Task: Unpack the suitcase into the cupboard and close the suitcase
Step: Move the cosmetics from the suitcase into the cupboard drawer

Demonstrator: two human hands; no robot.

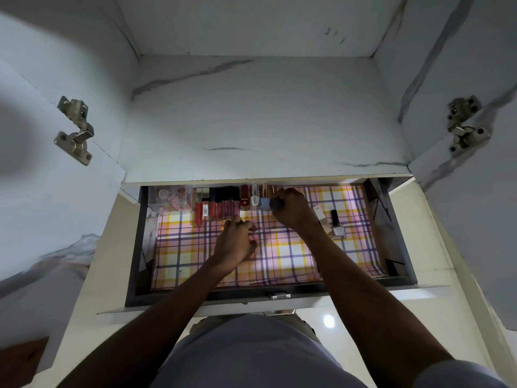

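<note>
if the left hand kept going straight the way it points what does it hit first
Likely the row of red lipstick tubes at the drawer's back, ahead of the left hand; depth is hard to judge.

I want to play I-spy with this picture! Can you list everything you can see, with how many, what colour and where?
drawer: one, dark grey, pulled open under the shelf
drawer liner: one, pink, yellow and purple checks, covering the drawer floor
clear box: one, see-through, back left corner
lip gloss tubes: several, red, back row
nail polish bottles: a few, red, clear and blue, back middle
loose bottles: two, pale, lying right
hinges: two, silver, on the open doors
left hand: one, over the liner, fingers curled
right hand: one, gripping a dark-capped bottle
</note>
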